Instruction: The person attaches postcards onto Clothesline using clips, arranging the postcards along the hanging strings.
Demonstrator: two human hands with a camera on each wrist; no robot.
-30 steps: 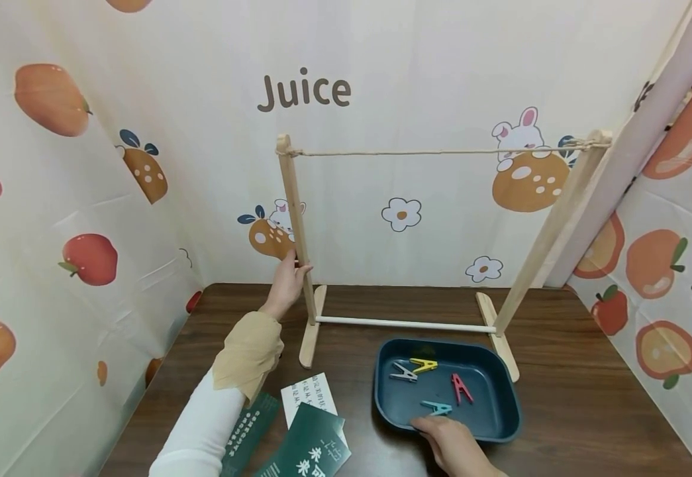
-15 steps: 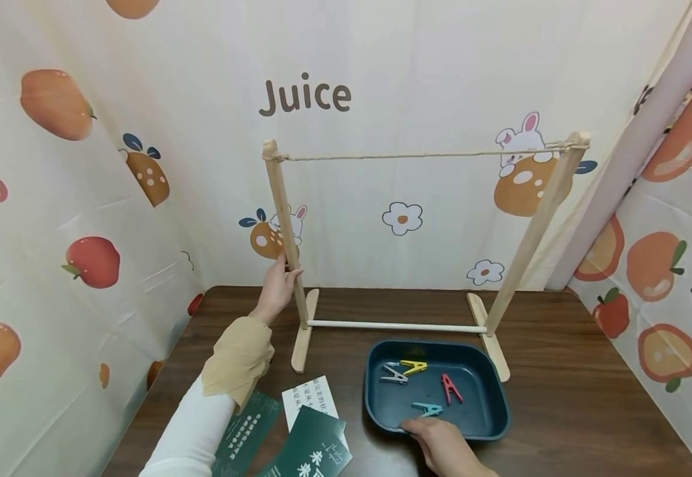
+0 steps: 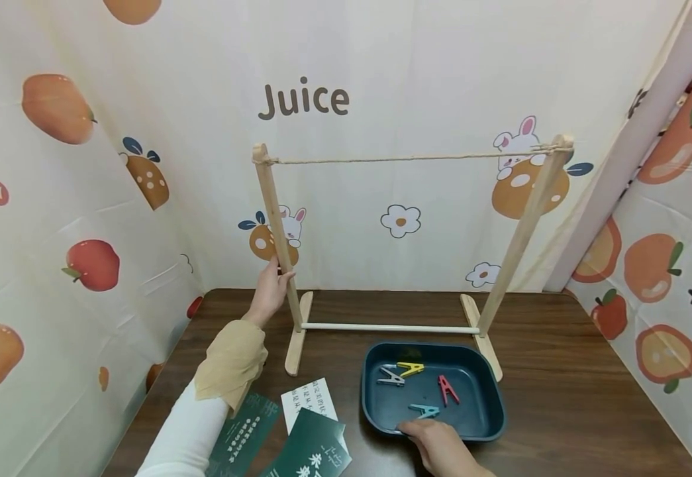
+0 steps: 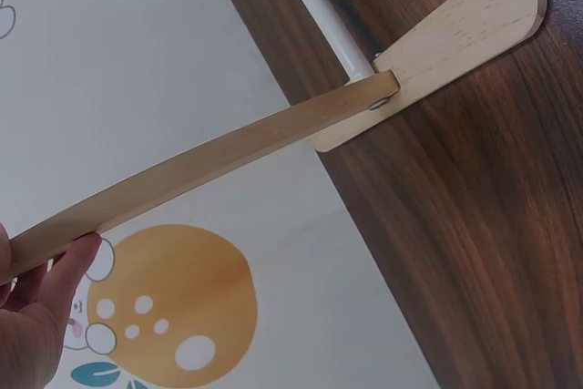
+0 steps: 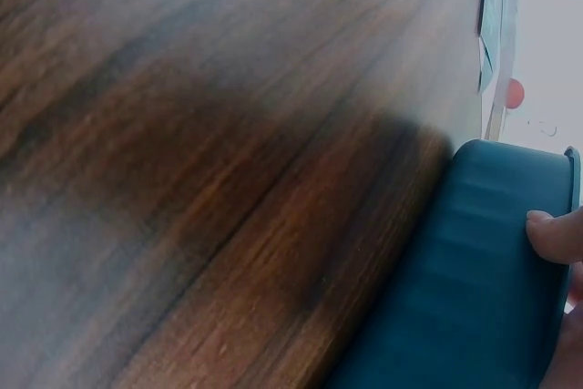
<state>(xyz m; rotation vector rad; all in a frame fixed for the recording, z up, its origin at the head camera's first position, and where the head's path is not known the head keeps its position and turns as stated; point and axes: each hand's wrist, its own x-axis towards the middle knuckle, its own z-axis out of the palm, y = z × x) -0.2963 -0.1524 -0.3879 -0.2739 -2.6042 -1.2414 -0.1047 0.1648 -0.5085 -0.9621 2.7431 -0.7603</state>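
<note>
Gripping on both sides now! The left grip (image 3: 268, 291) is closed around the left post (image 3: 265, 182) of a wooden stand, low on its length, and the left wrist view shows fingertips against the wood. Over on the near side, the right grip (image 3: 438, 447) pinches the rim of the blue tray (image 3: 471, 399), thumb on the outer wall in the right wrist view.

So where is everything? The stand is upright on the table (image 3: 584, 397), string (image 3: 381, 160) across the top, white bar (image 3: 390, 328) between its feet. The tray sits in front, just beside the right foot (image 3: 485, 351); whether they touch, I cannot tell. Inside it lie four clips: yellow (image 3: 410, 368), grey (image 3: 391, 377), red (image 3: 448, 391) and light blue (image 3: 424, 411), the last closest to the right grip. To the left, one green card (image 3: 316, 444) overlaps a white card (image 3: 306, 399).

The step in hand looks like positioning, with stand and tray being steadied or set in place. As I judge it, the next move calls for a level, gentle release: post upright, feet flat, tray undisturbed, fingers clear of that light blue clip.
</note>
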